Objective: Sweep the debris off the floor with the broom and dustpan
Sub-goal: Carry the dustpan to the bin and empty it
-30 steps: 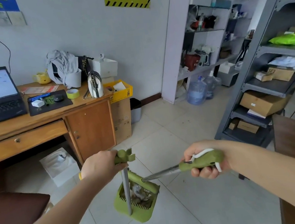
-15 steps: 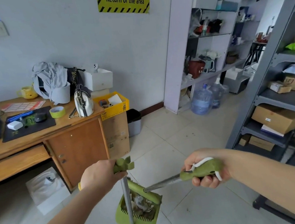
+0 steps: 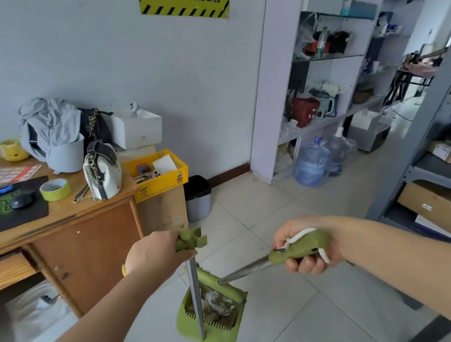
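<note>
Debris crumpled in green plastic dustpan; hands grip metal poles.

Beyond the dustpan I saw an open lane of tiled floor running toward the wall. Its left edge was bounded by the wooden desk, a cardboard box against the desk's side, and a grey waste bin just beside the box. The white shelf unit and the water bottles at its foot closed the far corner. The grey metal rack walled the right side. The dustpan and broom filled the gap between my left hand and right hand.
</note>
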`<state>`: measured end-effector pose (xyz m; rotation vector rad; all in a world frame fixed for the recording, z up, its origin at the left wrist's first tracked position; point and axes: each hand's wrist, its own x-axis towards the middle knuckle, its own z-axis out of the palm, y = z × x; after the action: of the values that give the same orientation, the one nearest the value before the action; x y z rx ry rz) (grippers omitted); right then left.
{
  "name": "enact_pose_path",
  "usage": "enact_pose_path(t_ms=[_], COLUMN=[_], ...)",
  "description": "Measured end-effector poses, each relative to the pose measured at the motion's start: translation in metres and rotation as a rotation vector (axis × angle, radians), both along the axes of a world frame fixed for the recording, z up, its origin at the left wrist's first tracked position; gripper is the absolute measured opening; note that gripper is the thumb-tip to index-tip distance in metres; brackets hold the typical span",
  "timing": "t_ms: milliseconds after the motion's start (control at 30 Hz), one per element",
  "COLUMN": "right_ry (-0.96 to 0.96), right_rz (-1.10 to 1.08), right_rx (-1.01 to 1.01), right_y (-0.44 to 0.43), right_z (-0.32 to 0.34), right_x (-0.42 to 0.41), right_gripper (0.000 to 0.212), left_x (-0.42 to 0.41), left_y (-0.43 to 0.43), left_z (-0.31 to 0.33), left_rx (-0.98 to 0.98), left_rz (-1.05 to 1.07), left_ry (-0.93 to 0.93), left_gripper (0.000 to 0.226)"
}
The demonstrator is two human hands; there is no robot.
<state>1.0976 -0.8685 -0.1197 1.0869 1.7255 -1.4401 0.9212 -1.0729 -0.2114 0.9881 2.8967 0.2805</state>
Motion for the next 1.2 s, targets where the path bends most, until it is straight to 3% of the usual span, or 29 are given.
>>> enact_pose_path(t_ms=[333, 733, 1200], right_ry=[0.018, 0.036, 0.077], right_rz=[-0.03, -0.066, 0.03], right_rx=[-0.004, -0.047, -0.07], right_y=[0.089, 0.181, 0.328], right_z=[-0.004, 0.0, 0.002], right_x=[-0.092, -0.19, -0.272], right_gripper=[0.024, 0.024, 0.024], left_x=[-0.108, -0.212, -0.287], left_y=[0.099, 0.197, 0.31], left_z=[-0.004, 0.008, 0.001], left_rx=[0.001, -0.006, 0.019], left_rz=[-0.059, -0.089, 0.063], left_ry=[-0.023, 0.008, -0.008], left_gripper=[0.031, 0.03, 0.03])
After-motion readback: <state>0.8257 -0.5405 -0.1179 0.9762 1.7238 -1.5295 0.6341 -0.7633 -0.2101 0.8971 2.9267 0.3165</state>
